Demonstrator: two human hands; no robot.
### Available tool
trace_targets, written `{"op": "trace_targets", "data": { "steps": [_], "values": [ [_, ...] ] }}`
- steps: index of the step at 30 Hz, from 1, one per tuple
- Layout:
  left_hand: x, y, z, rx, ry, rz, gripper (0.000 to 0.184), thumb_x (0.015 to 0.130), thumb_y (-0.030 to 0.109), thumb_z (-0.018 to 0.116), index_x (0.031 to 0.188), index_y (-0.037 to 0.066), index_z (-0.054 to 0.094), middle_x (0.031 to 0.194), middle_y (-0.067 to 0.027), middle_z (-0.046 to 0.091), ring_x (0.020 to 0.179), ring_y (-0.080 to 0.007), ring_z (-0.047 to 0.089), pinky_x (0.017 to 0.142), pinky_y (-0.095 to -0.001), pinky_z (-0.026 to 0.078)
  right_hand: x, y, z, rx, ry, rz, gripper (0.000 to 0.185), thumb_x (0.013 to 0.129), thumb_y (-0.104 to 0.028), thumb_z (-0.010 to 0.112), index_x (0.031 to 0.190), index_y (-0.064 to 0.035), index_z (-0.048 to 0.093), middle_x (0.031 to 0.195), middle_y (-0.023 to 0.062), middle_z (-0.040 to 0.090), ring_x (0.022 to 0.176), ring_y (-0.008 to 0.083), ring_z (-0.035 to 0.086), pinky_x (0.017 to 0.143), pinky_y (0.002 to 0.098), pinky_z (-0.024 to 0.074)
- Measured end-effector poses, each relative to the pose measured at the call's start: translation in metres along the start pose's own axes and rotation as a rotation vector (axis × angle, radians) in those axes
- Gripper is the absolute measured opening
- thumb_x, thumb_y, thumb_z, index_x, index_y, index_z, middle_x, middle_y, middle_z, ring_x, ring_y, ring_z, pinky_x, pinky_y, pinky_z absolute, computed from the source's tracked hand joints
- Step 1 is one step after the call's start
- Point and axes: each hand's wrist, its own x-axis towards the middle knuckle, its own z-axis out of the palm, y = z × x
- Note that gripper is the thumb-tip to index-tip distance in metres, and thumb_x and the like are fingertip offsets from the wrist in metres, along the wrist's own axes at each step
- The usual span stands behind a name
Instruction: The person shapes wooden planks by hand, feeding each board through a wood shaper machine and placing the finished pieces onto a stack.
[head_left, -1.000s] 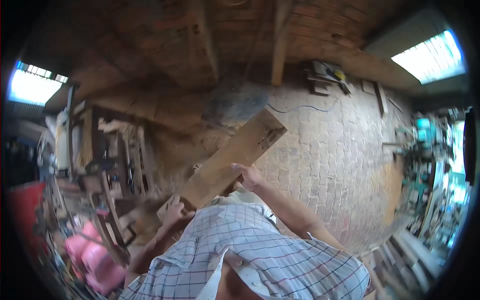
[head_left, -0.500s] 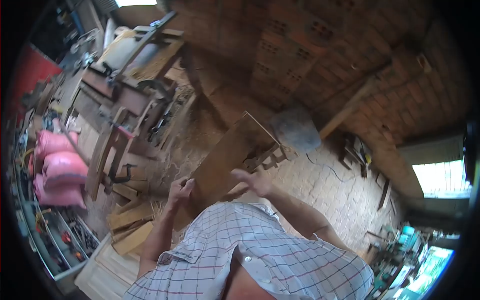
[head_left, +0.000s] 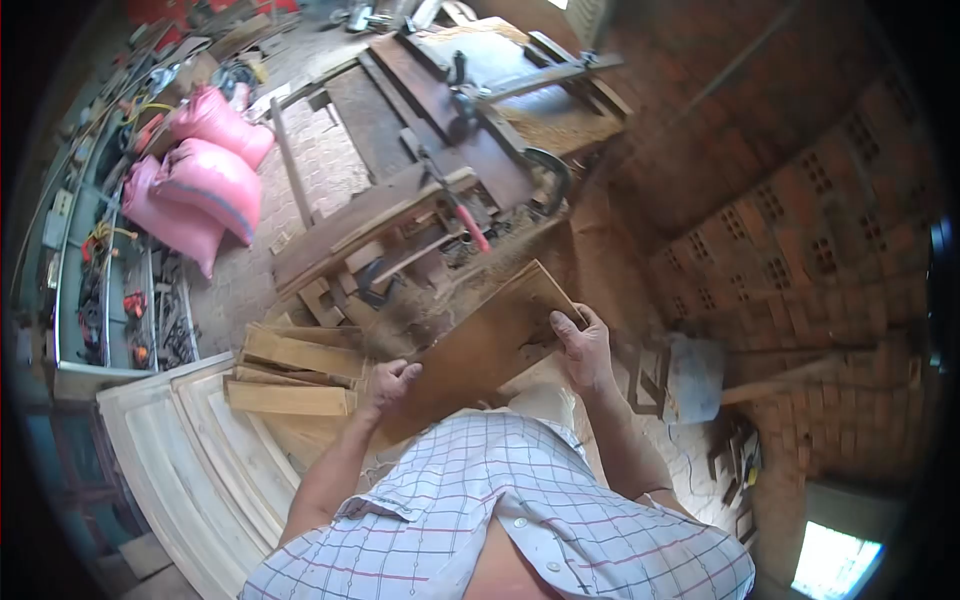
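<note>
A flat brown wooden board (head_left: 475,350) is held at a slant in front of my checked shirt. My left hand (head_left: 388,388) grips its left edge, with the thumb on top. On the far right corner, my right hand (head_left: 583,345) has closed over the edge, its thumb lying on the upper face. The fingers under the board are hidden on both sides. Just left of my left hand lies a stack of wooden pieces (head_left: 300,370).
A pale panelled door (head_left: 200,430) carries the stack at the lower left. Ahead stands a wooden workbench (head_left: 380,215) with a clamp bar (head_left: 550,78). Pink sacks (head_left: 205,180) sit by a metal shelf (head_left: 110,365). A brick wall (head_left: 810,240) rises at the right.
My right hand, off the board with fingers extended before, now grips its far right corner. The view has turned left, towards the bench and sacks. My left hand keeps its hold.
</note>
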Motion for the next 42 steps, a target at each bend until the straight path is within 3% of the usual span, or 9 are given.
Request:
{"op": "trace_targets", "data": {
  "steps": [7, 11, 17, 23, 26, 30, 34, 38, 42],
  "values": [
    [-0.035, -0.033, -0.019, -0.166, 0.316, -0.186, 0.074, 0.098, 0.066, 0.065, 0.068, 0.001, 0.045, 0.064, -0.0028, 0.031, 0.066, -0.012, 0.032, 0.056, -0.038, 0.033, 0.084, 0.014, 0.053, 0.101, -0.156, 0.236, 0.037, 0.102, -0.017, 0.07, 0.133, 0.0, 0.062, 0.111, 0.0056, 0.072, 0.097, 0.012, 0.068, 0.085, 0.0293, 0.0564],
    [-0.012, -0.04, -0.055, -0.058, 0.483, -0.349, 0.075, 0.098, 0.066, 0.064, 0.065, 0.002, 0.043, 0.063, -0.0038, 0.029, 0.064, -0.013, 0.032, 0.055, -0.0391, 0.033, 0.162, 0.037, 0.07, -0.079, -0.128, 0.138, 0.038, 0.102, -0.018, 0.069, 0.134, -0.0004, 0.062, 0.113, 0.0067, 0.072, 0.096, 0.015, 0.069, 0.085, 0.0296, 0.0564],
    [0.059, -0.015, -0.142, 0.07, 0.541, -0.352, 0.073, 0.099, 0.064, 0.064, 0.065, 0.003, 0.043, 0.062, -0.0026, 0.034, 0.064, -0.0134, 0.033, 0.056, -0.0388, 0.033, 0.253, 0.052, 0.076, -0.943, -0.319, -0.242, 0.044, 0.099, -0.028, 0.07, 0.134, -0.0014, 0.062, 0.105, 0.0108, 0.074, 0.094, 0.019, 0.072, 0.081, 0.0323, 0.0566],
    [0.124, -0.021, -0.221, 0.321, 0.493, -0.412, 0.075, 0.098, 0.066, 0.062, 0.066, -0.002, 0.053, 0.06, -0.0163, 0.04, 0.06, -0.0192, 0.037, 0.056, -0.0443, 0.039, 0.281, 0.047, 0.079, -1.11, -0.462, 0.035, 0.043, 0.097, -0.031, 0.068, 0.131, -0.0048, 0.063, 0.093, 0.0154, 0.073, 0.089, 0.0262, 0.074, 0.079, 0.0373, 0.0569],
    [0.169, -0.037, -0.26, 0.417, 0.512, -0.446, 0.076, 0.096, 0.067, 0.063, 0.068, -0.004, 0.059, 0.062, -0.0209, 0.051, 0.057, -0.0238, 0.043, 0.057, -0.0452, 0.042, 0.278, 0.027, 0.083, -0.597, -0.562, 0.353, 0.04, 0.098, -0.028, 0.063, 0.13, -0.0043, 0.062, 0.094, 0.0213, 0.073, 0.092, 0.0393, 0.073, 0.079, 0.0473, 0.056],
    [0.262, -0.031, -0.285, 0.55, 0.25, -0.31, 0.076, 0.095, 0.068, 0.062, 0.072, -0.005, 0.064, 0.066, -0.0235, 0.057, 0.057, -0.0319, 0.053, 0.06, -0.0472, 0.045, 0.273, -0.012, 0.091, -0.606, -0.556, 0.386, 0.023, 0.1, -0.028, 0.058, 0.105, -0.006, 0.059, 0.077, 0.013, 0.062, 0.07, 0.0241, 0.063, 0.069, 0.0408, 0.0506],
    [0.364, -0.033, -0.267, 0.446, 0.141, -0.109, 0.078, 0.094, 0.071, 0.06, 0.077, -0.005, 0.069, 0.073, -0.0265, 0.064, 0.066, -0.0394, 0.066, 0.064, -0.0511, 0.048, 0.266, -0.001, 0.095, -0.846, -0.468, 0.187, 0.029, 0.101, -0.034, 0.058, 0.106, -0.0051, 0.061, 0.081, 0.0154, 0.066, 0.073, 0.0269, 0.065, 0.07, 0.0418, 0.051],
    [0.406, -0.008, -0.256, 0.54, 0.013, -0.14, 0.073, 0.097, 0.066, 0.059, 0.075, -0.003, 0.07, 0.07, -0.027, 0.064, 0.066, -0.0359, 0.069, 0.065, -0.0483, 0.051, 0.262, -0.006, 0.099, -0.952, -0.454, 0.211, 0.032, 0.101, -0.035, 0.059, 0.112, -0.0051, 0.064, 0.085, 0.0181, 0.069, 0.077, 0.0328, 0.068, 0.073, 0.043, 0.0523],
    [0.422, 0.023, -0.242, 0.654, -0.106, -0.112, 0.074, 0.095, 0.07, 0.057, 0.082, 0.0, 0.076, 0.082, -0.0283, 0.07, 0.084, -0.0449, 0.072, 0.076, -0.0522, 0.054, 0.255, -0.006, 0.105, -1.056, -0.434, 0.197, 0.034, 0.101, -0.034, 0.059, 0.119, -0.0064, 0.066, 0.09, 0.0201, 0.071, 0.084, 0.037, 0.07, 0.077, 0.0435, 0.053]
  ]
}}
